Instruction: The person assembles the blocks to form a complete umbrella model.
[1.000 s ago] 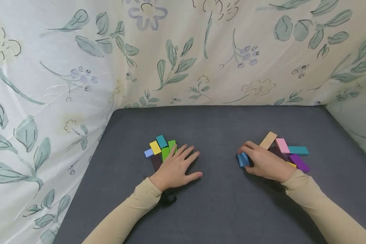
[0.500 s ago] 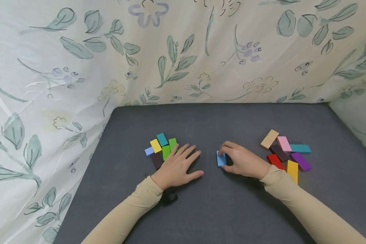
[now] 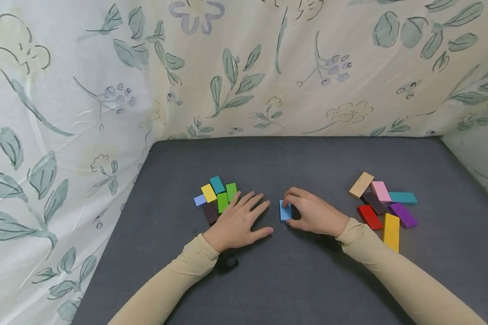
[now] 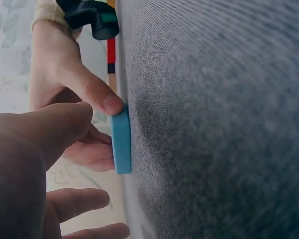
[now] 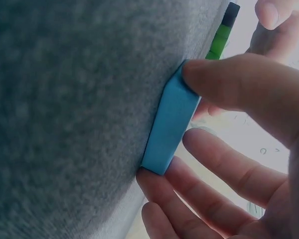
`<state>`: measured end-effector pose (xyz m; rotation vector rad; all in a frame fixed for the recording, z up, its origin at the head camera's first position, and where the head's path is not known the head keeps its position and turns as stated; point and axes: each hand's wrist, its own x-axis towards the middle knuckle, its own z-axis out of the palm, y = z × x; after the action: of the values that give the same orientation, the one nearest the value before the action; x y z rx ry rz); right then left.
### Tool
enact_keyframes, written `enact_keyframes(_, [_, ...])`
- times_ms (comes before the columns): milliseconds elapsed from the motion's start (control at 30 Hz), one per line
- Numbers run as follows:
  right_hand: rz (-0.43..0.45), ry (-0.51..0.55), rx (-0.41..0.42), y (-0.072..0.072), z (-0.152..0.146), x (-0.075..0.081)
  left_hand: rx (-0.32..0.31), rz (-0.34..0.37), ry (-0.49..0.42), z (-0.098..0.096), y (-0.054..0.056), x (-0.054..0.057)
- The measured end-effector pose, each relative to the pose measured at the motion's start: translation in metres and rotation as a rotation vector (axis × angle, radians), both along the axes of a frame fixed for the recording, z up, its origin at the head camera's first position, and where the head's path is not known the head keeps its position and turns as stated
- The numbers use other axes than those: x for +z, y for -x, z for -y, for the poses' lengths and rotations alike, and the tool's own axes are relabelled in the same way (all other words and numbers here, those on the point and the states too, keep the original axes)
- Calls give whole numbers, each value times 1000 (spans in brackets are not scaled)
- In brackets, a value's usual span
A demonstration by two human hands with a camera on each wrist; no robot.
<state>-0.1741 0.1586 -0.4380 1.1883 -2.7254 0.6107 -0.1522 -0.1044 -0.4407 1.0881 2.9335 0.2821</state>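
My right hand [image 3: 315,214] pinches a light blue block [image 3: 285,211] by its two ends, thumb at the near end and fingers at the far end. In the right wrist view that blue block [image 5: 172,124] lies flat against the grey cloth. My left hand [image 3: 237,221] is spread with straight fingers, palm down, left of the blue block. Its fingertips reach beside a cluster of small blocks: two green blocks [image 3: 222,202], a yellow block [image 3: 208,193], a teal block [image 3: 217,184], a small periwinkle block [image 3: 200,201] and a dark brown block [image 3: 210,213], partly hidden.
Right of my right hand lies a loose group: a tan block [image 3: 361,184], a pink block [image 3: 381,192], a teal block [image 3: 403,197], a dark block [image 3: 373,203], a red block [image 3: 369,217], a purple block [image 3: 403,214] and a yellow block [image 3: 391,232]. A floral curtain [image 3: 244,67] hangs behind the table [image 3: 309,280].
My right hand has brought the blue block leftward from the right-hand group toward the left hand, slowing lately. The red and yellow blocks now show. My left hand has stayed about where it was.
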Motion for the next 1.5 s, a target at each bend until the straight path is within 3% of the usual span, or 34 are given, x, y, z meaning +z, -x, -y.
enact_keyframes(400, [40,10,-5,-2,-7,-1,-59,-14,-44,-9,3,0])
enact_keyframes(867, [54,40,23,-3,-8,-3,-128,-120,-181,-31,18,-4])
enact_keyframes(1300, [85,47,23,-3,-11,-4,-121,-81,-201,-34,20,-10])
enact_keyframes(1500, [100,57,-32,1,-23,8,-135,-84,-231,-37,20,-11])
